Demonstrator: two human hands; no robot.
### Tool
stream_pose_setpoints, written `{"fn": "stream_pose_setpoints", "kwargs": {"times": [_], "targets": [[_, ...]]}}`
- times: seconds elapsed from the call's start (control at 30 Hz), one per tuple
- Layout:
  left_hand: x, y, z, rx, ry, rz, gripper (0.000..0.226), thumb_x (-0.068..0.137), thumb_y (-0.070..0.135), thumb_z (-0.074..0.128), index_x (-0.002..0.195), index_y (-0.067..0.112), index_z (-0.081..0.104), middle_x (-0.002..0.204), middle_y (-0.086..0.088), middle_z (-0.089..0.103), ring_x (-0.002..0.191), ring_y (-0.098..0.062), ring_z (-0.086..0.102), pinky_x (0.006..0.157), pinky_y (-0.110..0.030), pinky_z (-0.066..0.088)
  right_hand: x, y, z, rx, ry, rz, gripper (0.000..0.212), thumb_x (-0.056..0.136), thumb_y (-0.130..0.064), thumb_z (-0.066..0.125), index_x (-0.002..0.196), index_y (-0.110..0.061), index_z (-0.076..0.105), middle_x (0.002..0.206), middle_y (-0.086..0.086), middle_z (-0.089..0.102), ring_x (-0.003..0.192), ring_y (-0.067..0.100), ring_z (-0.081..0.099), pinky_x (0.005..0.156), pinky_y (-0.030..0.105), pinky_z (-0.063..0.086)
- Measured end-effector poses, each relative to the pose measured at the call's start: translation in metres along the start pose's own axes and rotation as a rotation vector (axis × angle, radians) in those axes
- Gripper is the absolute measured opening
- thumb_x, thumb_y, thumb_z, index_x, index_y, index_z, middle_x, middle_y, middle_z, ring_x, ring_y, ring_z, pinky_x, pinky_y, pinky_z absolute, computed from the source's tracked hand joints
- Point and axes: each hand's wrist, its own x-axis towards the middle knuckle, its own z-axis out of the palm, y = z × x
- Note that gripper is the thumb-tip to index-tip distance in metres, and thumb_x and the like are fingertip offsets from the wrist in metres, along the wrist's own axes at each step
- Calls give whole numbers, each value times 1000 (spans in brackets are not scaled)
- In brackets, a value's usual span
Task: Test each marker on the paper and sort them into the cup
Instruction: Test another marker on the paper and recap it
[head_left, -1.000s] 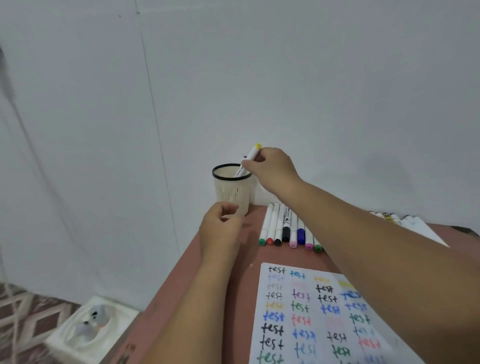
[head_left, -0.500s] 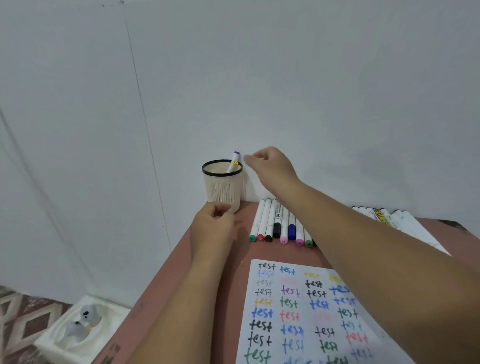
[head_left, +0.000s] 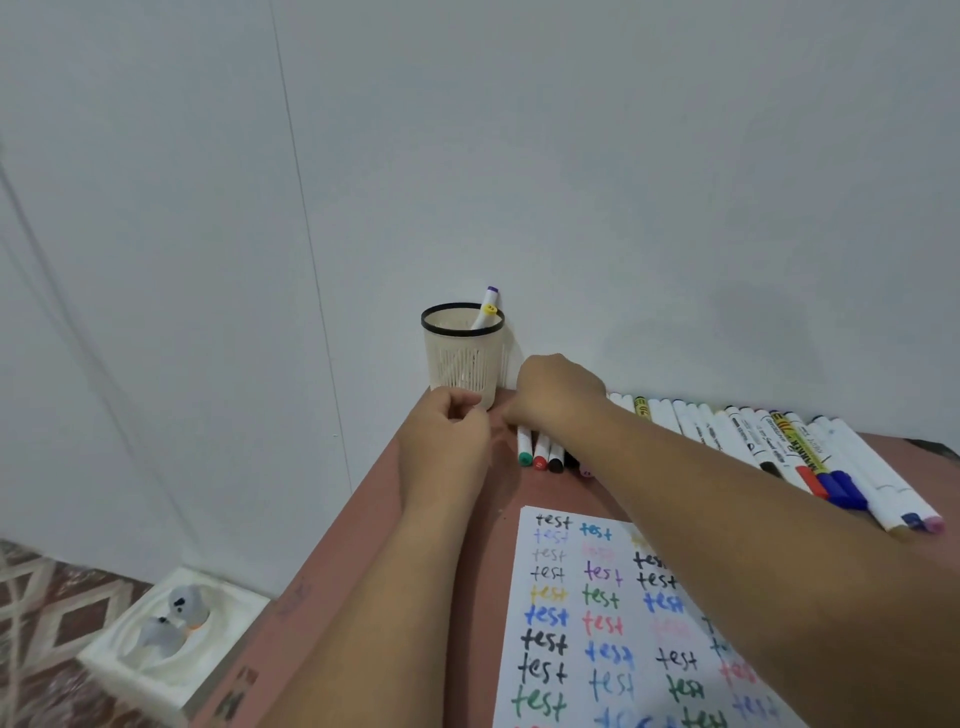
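The cup (head_left: 464, 358) stands at the table (head_left: 363, 545) corner by the wall, with two markers (head_left: 487, 307) leaning inside. The right hand (head_left: 558, 393) lies over the near row of markers (head_left: 540, 451); its fingers are hidden, so I cannot tell their state. The left hand (head_left: 445, 437) has curled fingers beside the cup base, holding nothing visible. The paper (head_left: 597, 623) lies in front.

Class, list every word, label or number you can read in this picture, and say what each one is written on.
"test": handwritten again and again in many colours on the paper.
"MARKER": seemingly this, on the yellow-labelled marker; blurred, not certain.
Print on the other markers in the row: too small to read.
Yellow sticker on the marker in the cup: unreadable.
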Motion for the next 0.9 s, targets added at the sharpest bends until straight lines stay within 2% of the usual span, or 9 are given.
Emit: {"fn": "stream_pose_setpoints", "kwargs": {"times": [0.1, 0.23, 0.33, 0.4, 0.47, 0.57, 0.63, 0.77, 0.9], "targets": [[3, -1, -1, -16, 13, -17, 12, 86, 23, 62, 90, 32, 69, 88, 17, 68, 84, 1, 61, 67, -22, 45, 2, -1, -3, 181, -5, 64, 21, 84, -35, 70, 80, -18, 57, 84, 0, 63, 69, 15, 57, 54, 26, 37], [-1, 2, 0, -20, -5, 24, 8, 90, 30, 61, 86, 31, 68, 89, 15, 68, 84, -3, 62, 66, -23, 44, -9, 14, -24, 672, 8, 165, 22, 84, -25, 69, 71, -11, 60, 64, 2, 60, 55, 16, 50, 51, 27, 37], [-12, 11, 2, -52, -94, 155, 17, 95, 37, 57, 85, 29, 69, 85, 13, 69, 80, -1, 61, 63, -19, 41, -34, 36, -42, 1101, -35, 212, 17, 89, -16, 72, 83, 0, 71, 62, 7, 69, 44, 12, 51, 42, 20, 46], [-20, 16, 5, -10, -208, 271, 15, 95, 43, 58, 94, 33, 69, 88, 14, 67, 82, 1, 60, 64, -14, 42, -57, 56, -53, 1320, -72, 209, 21, 92, -12, 74, 97, 8, 71, 73, 15, 75, 53, 14, 64, 53, 21, 59], [-27, 15, 10, 79, -306, 403, 22, 93, 48, 61, 110, 36, 66, 99, 17, 62, 91, 1, 58, 74, -17, 45, -81, 77, -60, 1458, -93, 188, 21, 94, -8, 72, 105, 10, 70, 84, 21, 77, 69, 20, 73, 67, 26, 65], [-38, 15, 21, 211, -361, 639, 44, 90, 56, 57, 124, 29, 64, 115, 18, 55, 109, -2, 51, 93, -22, 44, -120, 110, -63, 1556, -96, 165, 17, 94, -5, 71, 105, 8, 70, 99, 28, 76, 83, 26, 77, 74, 29, 65], [-49, 23, 29, 248, -462, 740, 45, 93, 55, 52, 126, 26, 64, 118, 15, 55, 112, -2, 50, 96, -22, 41, -148, 129, -61, 1596, -95, 162, 13, 95, -5, 70, 103, 5, 71, 101, 29, 76, 86, 27, 77, 74, 29, 65], [-74, 37, 41, 325, -699, 876, 27, 104, 34, 50, 126, 27, 63, 100, 13, 60, 94, -2, 52, 82, -17, 41, -190, 155, -51, 1576, -80, 137, 19, 94, -5, 69, 107, 8, 74, 102, 29, 76, 83, 27, 76, 73, 27, 64], [-87, 38, 45, 357, -816, 845, 20, 104, 34, 50, 117, 29, 65, 86, 16, 60, 81, -3, 54, 68, -19, 40, -213, 167, -39, 1545, 9, 146, 15, 91, -7, 73, 103, 2, 78, 99, 26, 78, 87, 30, 77, 73, 27, 63]]}}
